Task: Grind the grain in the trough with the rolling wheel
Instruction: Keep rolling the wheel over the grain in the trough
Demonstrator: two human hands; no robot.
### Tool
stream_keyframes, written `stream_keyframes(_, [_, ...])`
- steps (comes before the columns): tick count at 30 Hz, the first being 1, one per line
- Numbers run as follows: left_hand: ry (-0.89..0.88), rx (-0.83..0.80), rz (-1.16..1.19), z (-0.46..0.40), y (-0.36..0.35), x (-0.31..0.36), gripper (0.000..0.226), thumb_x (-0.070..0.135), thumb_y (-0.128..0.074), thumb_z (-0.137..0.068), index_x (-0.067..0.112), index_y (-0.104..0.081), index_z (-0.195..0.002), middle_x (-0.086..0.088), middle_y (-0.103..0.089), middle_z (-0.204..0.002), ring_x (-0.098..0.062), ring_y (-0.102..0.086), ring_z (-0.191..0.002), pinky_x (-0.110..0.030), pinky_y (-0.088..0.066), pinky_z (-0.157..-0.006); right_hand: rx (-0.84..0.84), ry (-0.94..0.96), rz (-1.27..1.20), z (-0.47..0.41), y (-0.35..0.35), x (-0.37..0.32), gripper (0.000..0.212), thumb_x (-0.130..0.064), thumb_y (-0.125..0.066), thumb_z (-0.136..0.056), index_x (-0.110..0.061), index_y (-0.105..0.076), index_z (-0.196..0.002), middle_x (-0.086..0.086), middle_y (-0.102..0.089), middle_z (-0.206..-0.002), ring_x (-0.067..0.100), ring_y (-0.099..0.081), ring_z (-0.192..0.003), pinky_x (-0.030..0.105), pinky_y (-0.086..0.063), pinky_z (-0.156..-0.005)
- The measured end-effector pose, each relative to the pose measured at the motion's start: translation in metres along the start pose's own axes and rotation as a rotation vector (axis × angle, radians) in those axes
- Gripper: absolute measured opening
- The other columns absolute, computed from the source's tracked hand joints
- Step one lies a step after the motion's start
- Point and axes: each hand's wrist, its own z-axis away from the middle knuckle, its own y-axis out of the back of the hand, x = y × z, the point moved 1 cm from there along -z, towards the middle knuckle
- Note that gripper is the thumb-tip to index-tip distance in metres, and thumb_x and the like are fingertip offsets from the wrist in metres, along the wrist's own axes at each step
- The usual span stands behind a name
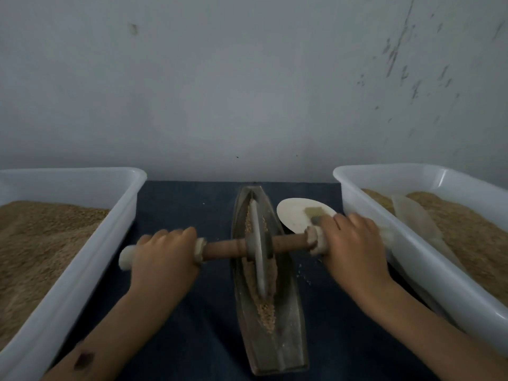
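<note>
**Both hands on the axle, wheel sitting in the trough**

The trough [270,320] is a long, boat-shaped thing, dull grey metal by the look of it, pointed at the far end and squared off near me. It lies lengthwise on a dark blue cloth [189,204] between two tubs. The rolling wheel [259,243] is a thin grey disc standing on edge in the groove, about mid-length, with a turned wooden axle [225,247] running through it crosswise. Both ends of the axle are wrapped in pale, fuzzy padding.

My left hand [167,254] is curled around the left padded end, and my right hand [353,243] is wrapped around the right one, so they sit well apart with the wheel between them.

The grain [265,307] is in the groove on both sides of the disc, small tan kernels, piled thicker toward the near end. A few bits are scattered on the cloth just right of the trough.

There's bare cloth on either side of the trough before the tub walls. The left tub [82,270] is smooth white plastic with a rolled rim, heaped with brownish grain. The right tub [406,243] matches it, and a pale translucent scoop [412,218] lies in its grain. A small white oval dish [295,214] sits just behind my right hand, with a small brush-like thing on it that's too blurry to make out.
</note>
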Motion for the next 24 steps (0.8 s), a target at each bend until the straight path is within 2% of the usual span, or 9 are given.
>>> stream_keyframes(3, [-0.139, 0.024, 0.04, 0.023, 0.023, 0.001, 0.055, 0.022, -0.083, -0.05, 0.029, -0.03, -0.058, 0.013, -0.037, -0.052, -0.012, -0.038, -0.047, -0.028, -0.032, -0.052, 0.004, 0.062, -0.016, 0.021, 0.02, 0.005, 0.039, -0.009, -0.087, -0.047, -0.015, -0.061, -0.076, 0.0, -0.059, -0.068, 0.023, -0.054, -0.062, 0.035, -0.042, -0.058])
stream_keyframes(6, [-0.205, 0.066, 0.026, 0.034, 0.039, 0.003, 0.049, 0.018, -0.085, -0.035, 0.023, -0.042, -0.057, 0.007, -0.046, -0.049, -0.019, -0.046, -0.042, -0.03, -0.035, -0.045, -0.024, 0.094, -0.042, 0.031, 0.028, 0.012, 0.043, -0.007, -0.087, -0.041, -0.016, -0.059, -0.071, -0.001, -0.056, -0.064, 0.022, -0.052, -0.058, 0.035, -0.04, -0.054])
stream_keyframes(8, [-0.206, 0.045, 0.027, 0.035, 0.037, 0.006, 0.05, 0.018, -0.086, -0.033, 0.023, -0.041, -0.057, 0.005, -0.047, -0.049, -0.019, -0.046, -0.042, -0.031, -0.036, -0.045, -0.011, 0.124, -0.06, 0.03, 0.027, 0.013, 0.042, -0.006, -0.086, -0.039, -0.014, -0.058, -0.07, 0.001, -0.056, -0.062, 0.023, -0.052, -0.056, 0.035, -0.04, -0.052])
stream_keyframes(10, [-0.161, -0.021, 0.0, 0.03, 0.029, 0.005, 0.049, 0.025, -0.084, -0.047, 0.027, -0.036, -0.061, 0.008, -0.046, -0.053, -0.014, -0.045, -0.048, -0.03, -0.037, -0.052, 0.006, 0.134, -0.078, 0.024, 0.02, 0.013, 0.041, -0.006, -0.086, -0.039, -0.012, -0.058, -0.068, 0.002, -0.055, -0.061, 0.024, -0.051, -0.054, 0.033, -0.039, -0.051])
stream_keyframes(13, [-0.065, -0.034, -0.094, 0.009, 0.012, 0.001, 0.041, 0.042, -0.061, -0.076, 0.031, -0.023, -0.064, 0.012, -0.037, -0.062, -0.007, -0.039, -0.061, -0.026, -0.029, -0.064, -0.014, 0.083, -0.077, 0.004, -0.001, 0.012, 0.033, -0.008, -0.085, -0.048, -0.009, -0.063, -0.072, 0.006, -0.06, -0.063, 0.027, -0.055, -0.057, 0.037, -0.045, -0.051])
stream_keyframes(15, [-0.017, -0.03, -0.088, -0.007, 0.005, 0.002, 0.037, 0.043, -0.059, -0.08, 0.029, -0.027, -0.068, 0.013, -0.041, -0.067, -0.009, -0.042, -0.066, -0.027, -0.028, -0.066, -0.064, 0.031, -0.075, -0.014, -0.018, 0.011, 0.023, -0.013, -0.08, -0.062, -0.01, -0.062, -0.076, 0.008, -0.063, -0.07, 0.028, -0.056, -0.066, 0.039, -0.046, -0.059])
stream_keyframes(17, [0.018, -0.009, -0.1, -0.024, -0.004, 0.004, 0.03, 0.039, -0.059, -0.081, 0.026, -0.033, -0.075, 0.009, -0.055, -0.078, -0.015, -0.053, -0.075, -0.029, -0.028, -0.066, -0.113, -0.003, -0.059, -0.033, -0.036, 0.012, 0.011, -0.014, -0.067, -0.075, -0.013, -0.057, -0.079, 0.007, -0.064, -0.079, 0.027, -0.054, -0.074, 0.034, -0.037, -0.063])
stream_keyframes(19, [0.04, 0.0, -0.137, -0.04, -0.009, 0.006, 0.026, 0.033, -0.06, -0.081, 0.024, -0.035, -0.078, 0.005, -0.061, -0.085, -0.018, -0.058, -0.081, -0.03, -0.028, -0.066, -0.123, -0.028, -0.036, -0.046, -0.049, 0.012, 0.01, -0.012, -0.059, -0.078, -0.016, -0.051, -0.08, 0.006, -0.062, -0.082, 0.025, -0.051, -0.076, 0.032, -0.028, -0.063])
stream_keyframes(24, [0.041, -0.061, -0.085, -0.053, -0.014, 0.001, 0.015, 0.026, -0.055, -0.083, 0.023, -0.042, -0.078, 0.002, -0.063, -0.087, -0.021, -0.058, -0.082, -0.031, -0.03, -0.068, -0.09, -0.029, 0.025, -0.047, -0.043, 0.009, 0.01, -0.01, -0.062, -0.074, -0.013, -0.054, -0.08, 0.008, -0.062, -0.078, 0.026, -0.051, -0.072, 0.031, -0.027, -0.061])
